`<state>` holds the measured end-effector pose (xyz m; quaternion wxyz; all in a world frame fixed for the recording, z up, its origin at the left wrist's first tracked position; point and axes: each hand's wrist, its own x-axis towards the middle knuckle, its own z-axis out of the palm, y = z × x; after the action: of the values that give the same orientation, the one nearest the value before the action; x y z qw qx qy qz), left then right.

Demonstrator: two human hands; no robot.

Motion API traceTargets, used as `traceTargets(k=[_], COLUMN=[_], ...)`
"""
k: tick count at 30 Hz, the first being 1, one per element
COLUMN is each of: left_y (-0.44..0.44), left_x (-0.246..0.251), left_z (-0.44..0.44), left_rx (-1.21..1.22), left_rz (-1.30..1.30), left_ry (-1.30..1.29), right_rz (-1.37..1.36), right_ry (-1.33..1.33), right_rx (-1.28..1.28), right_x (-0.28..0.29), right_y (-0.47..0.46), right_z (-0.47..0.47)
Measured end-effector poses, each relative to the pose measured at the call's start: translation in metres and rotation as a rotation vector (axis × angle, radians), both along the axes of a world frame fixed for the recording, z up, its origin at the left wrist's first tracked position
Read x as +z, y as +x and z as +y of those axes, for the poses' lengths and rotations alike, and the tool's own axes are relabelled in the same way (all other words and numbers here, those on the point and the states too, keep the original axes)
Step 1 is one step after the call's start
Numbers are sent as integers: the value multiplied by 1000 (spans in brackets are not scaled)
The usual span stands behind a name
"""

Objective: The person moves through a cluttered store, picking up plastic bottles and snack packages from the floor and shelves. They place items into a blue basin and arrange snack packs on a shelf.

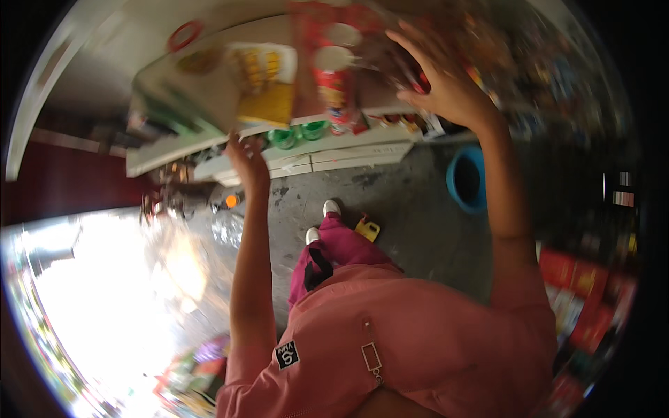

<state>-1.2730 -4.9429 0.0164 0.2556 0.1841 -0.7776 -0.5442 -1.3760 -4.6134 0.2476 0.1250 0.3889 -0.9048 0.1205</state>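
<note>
My right hand (449,89) is raised over the shelf at the upper right, fingers and thumb spread. A small red patch shows in the gap between them; blur hides what it belongs to. Left of it stand red canisters with pale round lids (334,58). My left hand (250,162) is at the shelf's front edge, its fingertips by the lower corner of a brown and green box (183,89). Whether they grip the box cannot be made out. A yellow and white packet (266,86) lies against the box, above two green containers (282,137).
Blurred packets (554,73) fill the far right of the shelf. On the floor are a blue basin (466,180), a yellow jug (367,229) near my feet and clear plastic wrap (227,230). Red boxes (569,277) are stacked at right; bright light floods the lower left.
</note>
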Motion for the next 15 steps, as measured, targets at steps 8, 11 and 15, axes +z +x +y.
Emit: traceTargets(k=[8,11,15], left_y=[81,107,124], left_x=[-46,-64,-82], left_z=[34,57,100], left_rx=[-184,-313,-483], left_rz=[-347,-407,-457], left_ry=[-193,-216,-246], right_rz=[-208,-327,-673], right_ry=[-71,-71,-165], right_rx=[-937,-1170,-1507], right_x=[-68,-114,-189], right_y=[208,325,472], right_z=[218,296,364])
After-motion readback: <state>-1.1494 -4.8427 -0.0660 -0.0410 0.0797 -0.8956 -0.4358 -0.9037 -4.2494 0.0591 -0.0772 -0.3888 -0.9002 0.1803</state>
